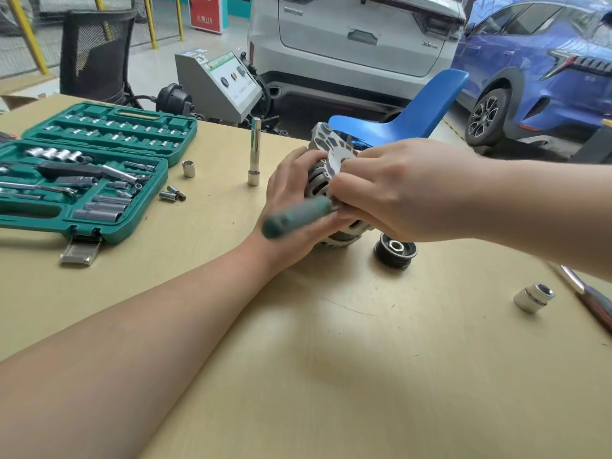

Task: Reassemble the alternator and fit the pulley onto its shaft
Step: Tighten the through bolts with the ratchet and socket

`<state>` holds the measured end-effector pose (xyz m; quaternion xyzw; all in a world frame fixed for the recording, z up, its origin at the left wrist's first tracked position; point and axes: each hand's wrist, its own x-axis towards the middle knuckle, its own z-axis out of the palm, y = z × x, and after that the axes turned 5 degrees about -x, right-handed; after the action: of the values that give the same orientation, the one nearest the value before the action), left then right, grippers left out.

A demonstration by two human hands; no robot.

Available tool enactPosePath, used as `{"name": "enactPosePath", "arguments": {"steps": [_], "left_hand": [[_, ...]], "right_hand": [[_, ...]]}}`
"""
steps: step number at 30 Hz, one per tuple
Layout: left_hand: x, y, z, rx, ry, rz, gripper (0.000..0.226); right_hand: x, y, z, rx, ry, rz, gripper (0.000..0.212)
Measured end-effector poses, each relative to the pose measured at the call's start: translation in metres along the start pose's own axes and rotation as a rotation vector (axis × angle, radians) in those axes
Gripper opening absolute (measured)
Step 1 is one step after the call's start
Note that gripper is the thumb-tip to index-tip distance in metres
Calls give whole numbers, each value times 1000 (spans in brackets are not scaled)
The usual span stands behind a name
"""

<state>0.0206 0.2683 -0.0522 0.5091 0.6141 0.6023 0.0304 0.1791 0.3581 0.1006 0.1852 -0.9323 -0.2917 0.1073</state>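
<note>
The alternator [326, 180] is held on edge near the middle of the table [331, 376], its finned housing resting on the surface. It is steadied from the left by the left hand [291, 190], whose fingers are curled round the body. The right hand [397, 190] is clenched over the housing's near face, apparently gripping the head of a green-handled tool [298, 217]; the handle is blurred and points toward the near left. The pulley [395, 250] lies flat just to the right of the alternator, not yet fitted. The housing could be tipped or rolled off its edge if the tool is turned hard while the left grip loosens, and the pulley could then be knocked along the table. A fastener could be cross-threaded or rounded if the tool is not seated squarely, which cannot be checked here. The tool's tip, the fastener and the shaft are all hidden beneath the right hand, so the tool's kind cannot be told for certain. Further out, a tall socket [255, 150] stands upright to the left, a short socket [534, 298] lies to the near right, and a second handle [592, 301] is cut off at the right edge. The open socket case [82, 173] is cropped at the far left.
</note>
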Motion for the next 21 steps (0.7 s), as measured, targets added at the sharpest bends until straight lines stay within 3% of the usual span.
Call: {"name": "enactPosePath", "arguments": {"steps": [5, 9, 13, 17, 21], "left_hand": [[4, 1, 0, 22, -27, 22, 72], [1, 5, 0, -4, -7, -48, 75], [1, 12, -2, -15, -10, -76, 77], [0, 12, -2, -40, -13, -87, 78], [-1, 10, -3, -53, -17, -82, 74]], "right_hand": [[14, -12, -10, 256, -37, 283, 26], [23, -14, -13, 231, -138, 496, 22], [40, -11, -10, 207, -222, 673, 35], [53, 1, -7, 475, -332, 977, 25], [53, 5, -6, 513, -359, 989, 29]]}}
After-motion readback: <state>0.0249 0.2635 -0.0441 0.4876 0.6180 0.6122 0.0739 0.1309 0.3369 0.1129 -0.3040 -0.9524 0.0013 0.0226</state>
